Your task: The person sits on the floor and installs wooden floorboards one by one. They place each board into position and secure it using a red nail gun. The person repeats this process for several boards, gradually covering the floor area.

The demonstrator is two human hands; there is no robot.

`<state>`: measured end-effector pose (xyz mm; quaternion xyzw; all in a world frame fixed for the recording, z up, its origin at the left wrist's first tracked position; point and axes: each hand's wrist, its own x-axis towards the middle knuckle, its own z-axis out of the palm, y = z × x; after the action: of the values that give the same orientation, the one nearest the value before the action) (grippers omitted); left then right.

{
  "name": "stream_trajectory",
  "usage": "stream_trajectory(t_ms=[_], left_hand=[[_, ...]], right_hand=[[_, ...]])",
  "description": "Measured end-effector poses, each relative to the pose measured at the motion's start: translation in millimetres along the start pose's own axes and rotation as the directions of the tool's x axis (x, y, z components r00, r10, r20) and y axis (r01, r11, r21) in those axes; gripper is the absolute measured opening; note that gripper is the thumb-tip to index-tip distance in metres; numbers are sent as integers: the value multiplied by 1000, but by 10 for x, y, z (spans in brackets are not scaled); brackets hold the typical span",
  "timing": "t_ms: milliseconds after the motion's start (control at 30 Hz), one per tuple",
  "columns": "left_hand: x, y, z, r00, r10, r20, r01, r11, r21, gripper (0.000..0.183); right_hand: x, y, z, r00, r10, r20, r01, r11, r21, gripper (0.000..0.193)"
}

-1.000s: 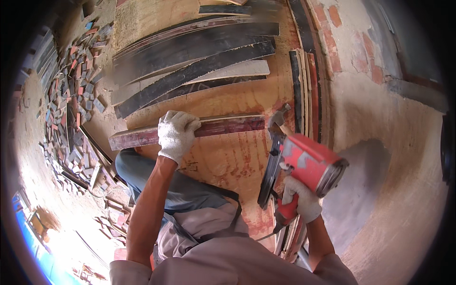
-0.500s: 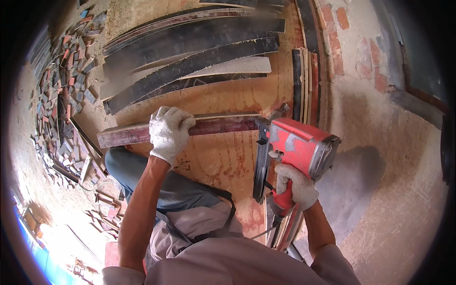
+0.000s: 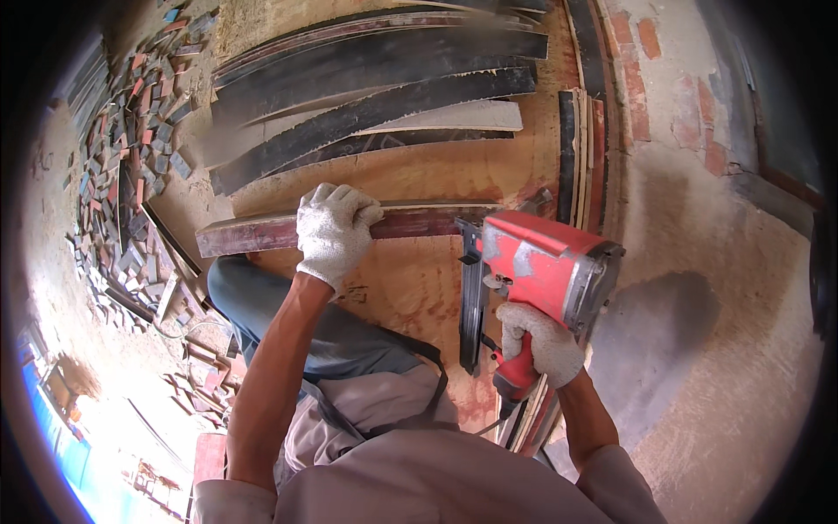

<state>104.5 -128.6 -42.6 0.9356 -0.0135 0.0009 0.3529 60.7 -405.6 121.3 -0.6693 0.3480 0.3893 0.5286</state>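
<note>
Our left hand (image 3: pixel 336 229) was curled tight over the board (image 3: pixel 428 224), which lay across the sheet (image 3: pixel 401 279), its right end hidden by the nailer (image 3: pixel 541 262). Our right hand (image 3: pixel 541 341) was wrapped around the nailer's grip, covering much of it. A second earlier, the nose (image 3: pixel 469 231) stood right of the board; now it overlapped it, though we couldn't tell whether they touched.

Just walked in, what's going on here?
Someone's gloved left grip holds a reddish-brown board, while the gloved right grip holds a red nail gun. The tool's nose is at the board's right end; whether they touch is unclear. Black-faced strips lie beyond, and small offcuts are scattered to the left.
</note>
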Motion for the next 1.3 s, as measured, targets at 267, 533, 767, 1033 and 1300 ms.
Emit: stream_trajectory(t_ms=[267,533,767,1033,1300], left_hand=[[-13,-22,20,1000,-12,-10,12,1000,-6,6],[2,-34,44,1000,-8,-26,8,1000,-2,8],[-34,-52,42,999,0,-43,0,1000,9,8],[-276,-590,-513,873,16,-488,202,898,392,18],[-818,-2067,-1176,538,-842,-37,839,531,120,74]], right_hand=[[16,13,74,1000,-13,8,12,998,60,22],[22,-12,265,989,-87,119,97,992,-80,22],[37,-45,441,996,-11,86,10,1000,8,12],[150,208,365,988,-96,123,93,995,26,19],[155,282,292,977,-153,151,164,984,-64,31]])
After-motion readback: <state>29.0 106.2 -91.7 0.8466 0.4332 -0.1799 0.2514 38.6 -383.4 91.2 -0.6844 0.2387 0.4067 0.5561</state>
